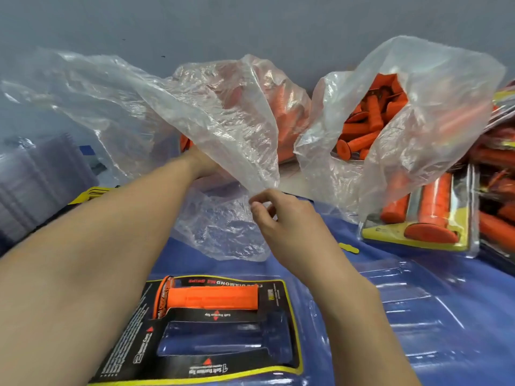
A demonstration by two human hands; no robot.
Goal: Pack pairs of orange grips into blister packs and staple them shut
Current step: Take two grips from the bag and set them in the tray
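Observation:
An open blister pack [211, 327] with a black and yellow card lies at the near edge. One orange grip [211, 298] sits in its far cavity; the near cavity holds nothing. My left hand [200, 162] reaches into a clear plastic bag [223, 112] of orange grips, its fingers hidden under the plastic. My right hand [281, 215] pinches the bag's lower edge between thumb and fingertips. A second clear bag [412, 112] on the right stands open, with several loose orange grips [365, 126] inside.
Finished packs with orange grips [423, 215] pile up at the right. A clear empty blister shell [412, 302] lies on the blue table cover [328, 263]. A stack of clear shells [36, 185] stands at the left. A grey wall closes the back.

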